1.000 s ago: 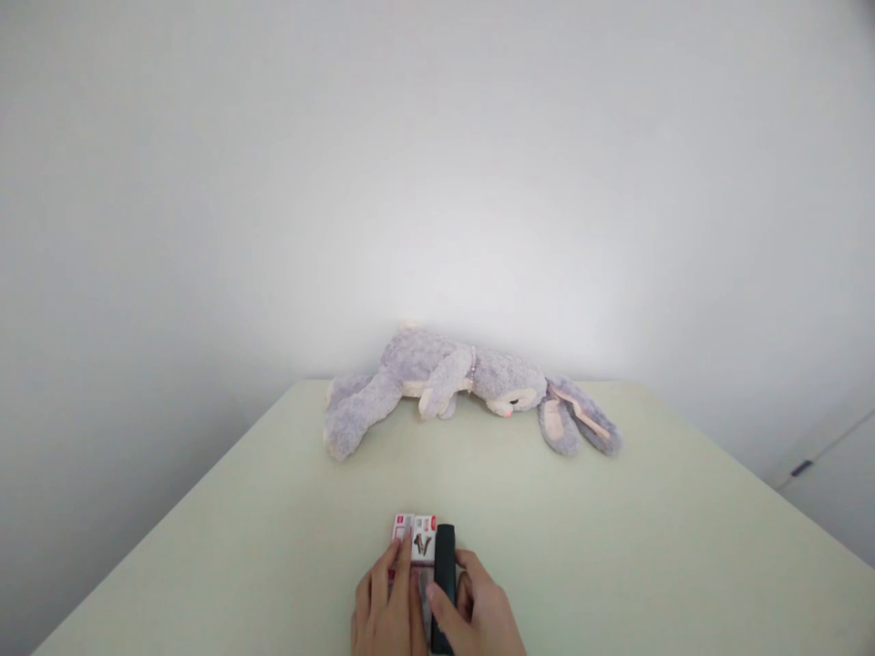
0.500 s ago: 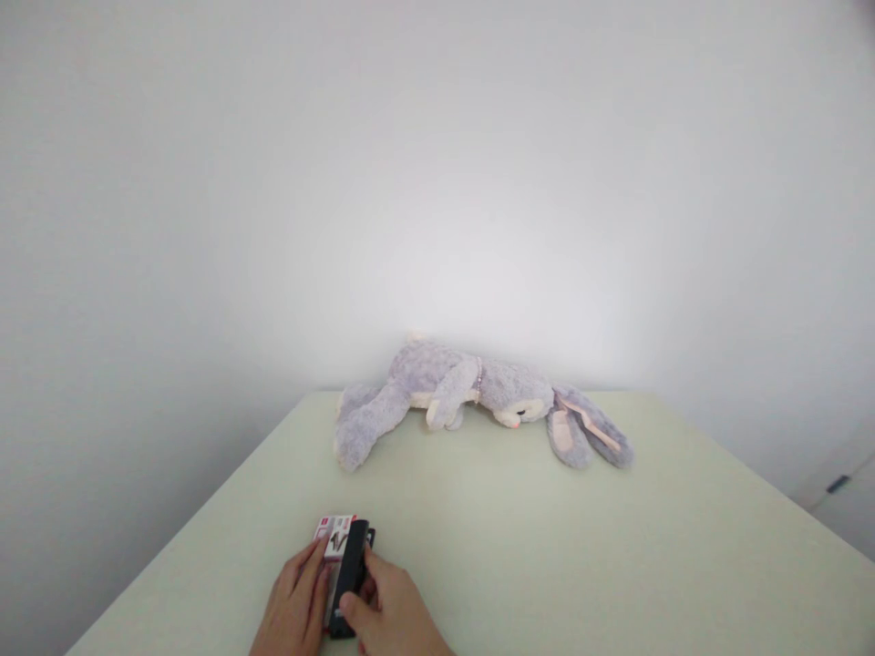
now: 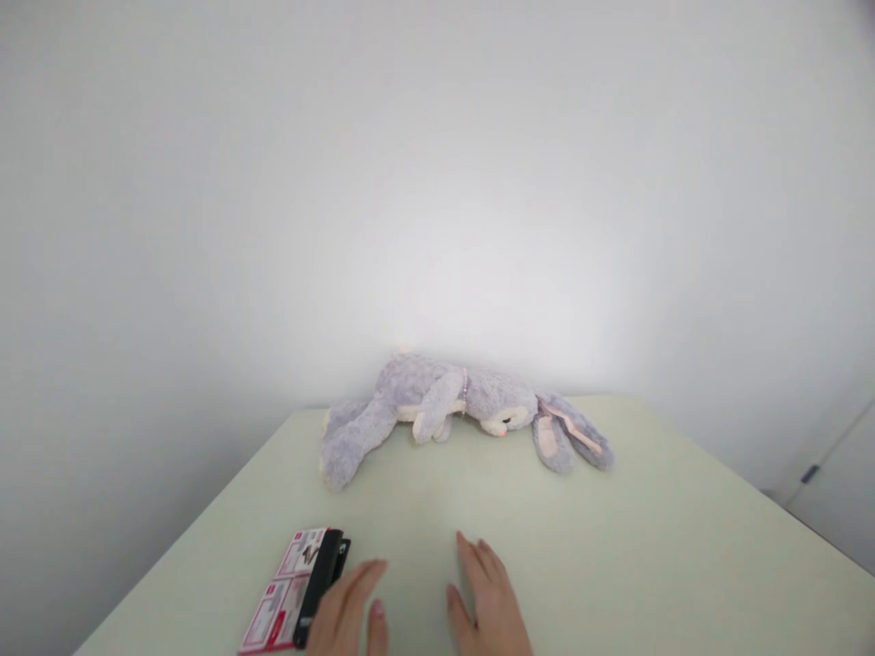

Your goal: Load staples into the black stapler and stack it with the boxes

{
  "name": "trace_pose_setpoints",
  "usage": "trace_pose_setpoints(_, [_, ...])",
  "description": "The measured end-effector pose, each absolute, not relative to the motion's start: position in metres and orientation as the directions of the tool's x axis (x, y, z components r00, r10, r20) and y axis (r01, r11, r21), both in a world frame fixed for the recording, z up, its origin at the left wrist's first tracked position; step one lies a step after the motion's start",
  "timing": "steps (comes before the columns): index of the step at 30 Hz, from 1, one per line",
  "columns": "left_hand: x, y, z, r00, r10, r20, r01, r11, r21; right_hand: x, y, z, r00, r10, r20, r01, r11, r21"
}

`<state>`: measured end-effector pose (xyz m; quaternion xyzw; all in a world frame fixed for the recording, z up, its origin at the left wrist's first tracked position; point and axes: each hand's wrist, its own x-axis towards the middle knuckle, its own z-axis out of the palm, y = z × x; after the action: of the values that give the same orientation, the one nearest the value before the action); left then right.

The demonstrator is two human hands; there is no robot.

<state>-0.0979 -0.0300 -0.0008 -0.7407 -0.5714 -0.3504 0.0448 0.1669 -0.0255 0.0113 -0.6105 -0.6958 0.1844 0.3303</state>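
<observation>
My left hand point(image 3: 350, 609) is over the table with its thumb and fingers apart, holding nothing. Just left of it lies a black stapler point(image 3: 320, 583), its near end beside my wrist side and partly covered. Along the stapler's left side are two small white and red boxes point(image 3: 291, 572), placed end to end; the farther one has a stapler picture printed on it. Further right, my right hand point(image 3: 488, 601) is also open, thumb away from the fingers, with only bare tabletop around it.
A lilac plush rabbit point(image 3: 416, 392) lies on its side at the table's far edge, ears pointing right. The pale green table point(image 3: 602, 556) meets a white wall behind. A dark handle-like piece point(image 3: 810, 474) shows at the far right.
Both hands have left the stapler and boxes and moved right, spreading apart. The right hand let go of the stapler. The view has shifted slightly, so the rabbit appears a little lower and further left.
</observation>
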Motion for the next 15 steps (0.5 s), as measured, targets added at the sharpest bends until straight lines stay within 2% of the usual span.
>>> trace_pose_setpoints(2, [-0.048,-0.025,-0.004,0.278,0.849,0.449,0.834,-0.446,0.326,0.204,-0.03,0.004,-0.006,0.981,0.193,0.845,0.108,-0.523])
trace_pose_setpoints(6, [0.007,-0.014,-0.007,0.352,0.893,0.278,0.845,-0.432,0.316,0.227,-0.039,-0.012,0.021,0.967,0.252,0.938,0.068,-0.34])
trace_pose_setpoints(10, [0.014,-0.014,-0.007,0.331,0.919,0.216,0.884,-0.381,0.27,0.216,-0.042,-0.019,0.05,0.938,0.344,0.961,0.049,-0.271])
trace_pose_setpoints(15, [0.015,-0.015,-0.01,0.307,0.926,0.218,0.897,-0.358,0.259,0.215,-0.041,-0.019,0.058,0.94,0.335,0.963,0.036,-0.266])
